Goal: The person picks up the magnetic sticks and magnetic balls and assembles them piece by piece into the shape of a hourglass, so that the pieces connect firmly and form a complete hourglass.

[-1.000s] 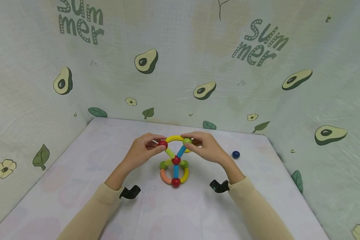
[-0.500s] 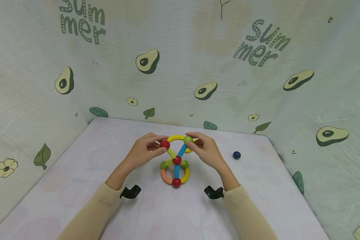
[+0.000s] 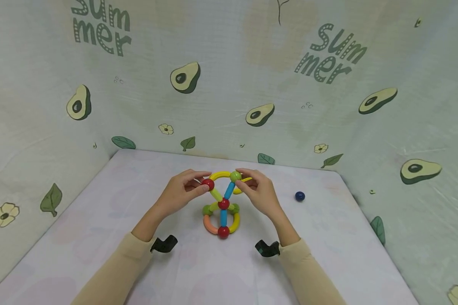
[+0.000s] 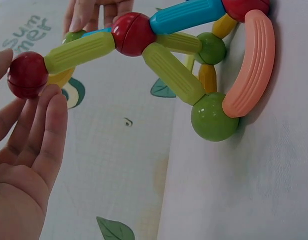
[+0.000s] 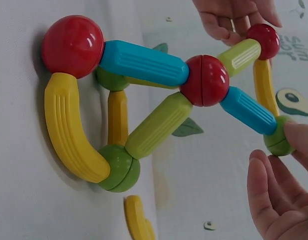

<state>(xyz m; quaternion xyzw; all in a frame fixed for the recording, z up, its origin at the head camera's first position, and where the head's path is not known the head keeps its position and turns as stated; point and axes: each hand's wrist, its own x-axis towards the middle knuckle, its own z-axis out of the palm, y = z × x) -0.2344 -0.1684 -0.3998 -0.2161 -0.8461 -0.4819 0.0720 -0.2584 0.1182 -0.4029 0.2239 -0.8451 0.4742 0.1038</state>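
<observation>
A magnetic stick-and-ball toy stands on the table. Its base ring joins a front red ball (image 3: pixel 223 232), green balls, a peach curved stick (image 4: pixel 251 65) and a yellow curved stick (image 5: pixel 69 125). Straight sticks rise from the ring to a middle red ball (image 3: pixel 223 203). From there a lime stick (image 4: pixel 80 52) and a blue stick (image 5: pixel 248 110) fork upward. My left hand (image 3: pixel 180 190) pinches the red ball (image 4: pixel 27 75) at the lime stick's end. With thumb and fingers, my right hand (image 3: pixel 261 190) holds the green ball (image 3: pixel 235 176) ending the blue stick. A yellow curved stick (image 3: pixel 220 174) bridges both held balls.
Behind the toy, partly covered by the right hand, lie loose yellow curved sticks (image 5: pixel 136 217). A dark blue ball (image 3: pixel 300 196) sits on the table to the right. Printed cloth (image 3: pixel 221 106) walls off the back and sides.
My right forearm and wrist have swung inward to the left, with the fingers still on the green ball. That ball has risen slightly. The left hand has barely moved.
</observation>
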